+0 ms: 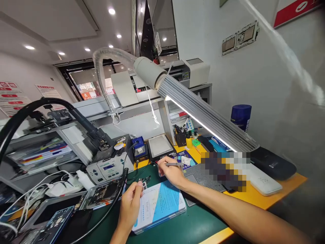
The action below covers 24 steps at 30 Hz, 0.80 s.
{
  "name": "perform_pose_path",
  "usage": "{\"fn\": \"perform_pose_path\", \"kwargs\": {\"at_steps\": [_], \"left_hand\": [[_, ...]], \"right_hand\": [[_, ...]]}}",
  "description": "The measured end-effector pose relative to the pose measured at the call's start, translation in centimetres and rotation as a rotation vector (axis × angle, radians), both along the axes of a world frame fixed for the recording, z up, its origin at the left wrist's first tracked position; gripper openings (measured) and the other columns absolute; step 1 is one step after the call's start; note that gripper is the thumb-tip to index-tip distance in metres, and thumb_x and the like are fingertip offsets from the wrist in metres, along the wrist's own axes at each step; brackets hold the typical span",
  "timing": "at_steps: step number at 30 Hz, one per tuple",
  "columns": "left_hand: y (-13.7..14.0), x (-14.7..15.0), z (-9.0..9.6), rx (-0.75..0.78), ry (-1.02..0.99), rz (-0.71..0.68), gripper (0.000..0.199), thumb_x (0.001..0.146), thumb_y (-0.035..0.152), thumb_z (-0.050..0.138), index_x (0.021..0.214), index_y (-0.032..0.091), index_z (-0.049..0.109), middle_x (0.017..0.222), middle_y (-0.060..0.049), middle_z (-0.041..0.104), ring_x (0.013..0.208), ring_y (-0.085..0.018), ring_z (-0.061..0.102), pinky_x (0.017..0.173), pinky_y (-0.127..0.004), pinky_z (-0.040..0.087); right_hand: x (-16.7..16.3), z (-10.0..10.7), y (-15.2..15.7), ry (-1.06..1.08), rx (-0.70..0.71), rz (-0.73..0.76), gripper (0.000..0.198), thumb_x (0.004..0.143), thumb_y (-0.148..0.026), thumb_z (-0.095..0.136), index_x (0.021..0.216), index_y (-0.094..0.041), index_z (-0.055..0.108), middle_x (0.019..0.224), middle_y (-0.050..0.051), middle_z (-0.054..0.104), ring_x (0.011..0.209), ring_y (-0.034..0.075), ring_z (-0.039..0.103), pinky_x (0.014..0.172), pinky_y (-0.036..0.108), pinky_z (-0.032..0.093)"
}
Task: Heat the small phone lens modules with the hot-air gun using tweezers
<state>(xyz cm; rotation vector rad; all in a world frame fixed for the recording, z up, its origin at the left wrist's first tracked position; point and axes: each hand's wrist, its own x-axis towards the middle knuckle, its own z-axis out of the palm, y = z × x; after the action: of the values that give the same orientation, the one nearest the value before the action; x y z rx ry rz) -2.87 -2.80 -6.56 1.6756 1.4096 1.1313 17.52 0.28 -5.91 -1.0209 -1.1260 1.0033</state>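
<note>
Pinched between the thumb and fingers of my left hand (130, 201) is a small phone circuit board (145, 183) with round camera-like parts on it. My right hand (171, 173) is closed, with grey metal tweezers (173, 164) lying across it; their tips are hidden. It is raised just beyond the far edge of a blue-and-white box (162, 205) on the green mat (162, 230). The left hand is at the left edge of that box.
A lit lamp (203, 115) slants overhead. At the left stand a grey soldering station (110, 169), opened devices (104, 193) and a black hose (111, 206). A screen heating plate (160, 148) is behind; a white power bank (265, 179) lies at the right.
</note>
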Motion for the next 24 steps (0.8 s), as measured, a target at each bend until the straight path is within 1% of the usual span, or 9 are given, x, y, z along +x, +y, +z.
{"fn": "perform_pose_path", "kwargs": {"at_steps": [3,5,7,8,11,14,18,21,24], "left_hand": [[-0.2,0.2,0.0,0.018,0.021,-0.013,0.061,0.091,0.073,0.047,0.067,0.017,0.048,0.064,0.002,0.047,0.062,-0.011,0.046,0.059,-0.024,0.04],[-0.3,0.3,0.2,0.009,0.039,-0.012,0.049,0.098,0.059,0.049,0.078,0.015,0.057,0.069,0.002,0.053,0.063,-0.01,0.051,0.062,-0.025,0.046],[-0.3,0.5,0.5,-0.01,0.062,-0.011,0.037,0.099,0.049,0.055,0.097,0.013,0.064,0.084,-0.002,0.063,0.072,-0.012,0.06,0.069,-0.029,0.054],[-0.3,0.6,0.6,-0.019,0.073,-0.014,0.035,0.098,0.046,0.057,0.104,0.012,0.065,0.092,-0.004,0.066,0.078,-0.013,0.063,0.073,-0.031,0.057],[-0.2,0.9,0.9,-0.034,0.1,-0.028,0.035,0.098,0.043,0.059,0.113,0.013,0.064,0.103,-0.006,0.068,0.088,-0.016,0.067,0.079,-0.034,0.059],[0.0,1.1,0.9,-0.033,0.11,-0.044,0.035,0.098,0.045,0.058,0.108,0.012,0.065,0.097,-0.005,0.068,0.083,-0.014,0.066,0.076,-0.032,0.058],[0.9,1.1,0.9,-0.03,0.097,-0.092,0.038,0.1,0.048,0.055,0.091,0.012,0.063,0.077,0.0,0.061,0.067,-0.01,0.058,0.066,-0.027,0.053],[2.0,1.2,1.5,-0.033,0.065,-0.137,0.041,0.1,0.05,0.053,0.081,0.013,0.059,0.068,0.003,0.054,0.06,-0.009,0.052,0.061,-0.024,0.048],[3.2,1.9,2.2,-0.033,0.019,-0.158,0.044,0.099,0.052,0.052,0.075,0.015,0.053,0.065,0.004,0.049,0.058,-0.008,0.048,0.057,-0.023,0.042]], "right_hand": [[0.0,0.3,-0.7,-0.007,0.035,0.052,0.017,0.085,-0.033,0.07,0.087,-0.017,0.067,0.065,-0.002,0.067,0.058,0.012,0.063,0.053,0.021,0.048],[0.0,0.8,-1.3,-0.008,0.05,0.092,0.022,0.082,-0.034,0.072,0.095,-0.017,0.067,0.07,-0.001,0.071,0.059,0.013,0.066,0.052,0.022,0.048],[0.0,1.2,-1.8,-0.009,0.059,0.122,0.03,0.081,-0.036,0.072,0.103,-0.017,0.066,0.078,0.001,0.074,0.061,0.014,0.069,0.05,0.021,0.047],[-0.1,1.3,-2.0,-0.009,0.059,0.13,0.034,0.082,-0.038,0.072,0.107,-0.017,0.065,0.082,0.003,0.075,0.062,0.015,0.071,0.048,0.021,0.046],[-0.4,1.5,-2.2,-0.011,0.054,0.117,0.038,0.085,-0.046,0.067,0.109,-0.016,0.065,0.094,0.008,0.078,0.064,0.016,0.073,0.046,0.021,0.045],[-0.7,1.3,-1.9,-0.023,0.049,0.057,0.044,0.088,-0.055,0.064,0.103,-0.014,0.068,0.089,0.01,0.079,0.059,0.017,0.071,0.044,0.022,0.044],[-0.8,1.0,-1.5,-0.061,0.068,-0.031,0.052,0.089,-0.064,0.061,0.095,-0.013,0.07,0.078,0.009,0.076,0.055,0.017,0.068,0.046,0.024,0.043],[-0.8,1.0,-1.5,-0.089,0.085,-0.096,0.055,0.091,-0.067,0.058,0.081,-0.014,0.067,0.069,0.007,0.072,0.054,0.017,0.065,0.05,0.026,0.045],[-0.8,0.9,-1.6,-0.101,0.097,-0.149,0.055,0.094,-0.068,0.053,0.075,-0.017,0.06,0.062,0.004,0.066,0.051,0.015,0.061,0.052,0.026,0.045]]}}
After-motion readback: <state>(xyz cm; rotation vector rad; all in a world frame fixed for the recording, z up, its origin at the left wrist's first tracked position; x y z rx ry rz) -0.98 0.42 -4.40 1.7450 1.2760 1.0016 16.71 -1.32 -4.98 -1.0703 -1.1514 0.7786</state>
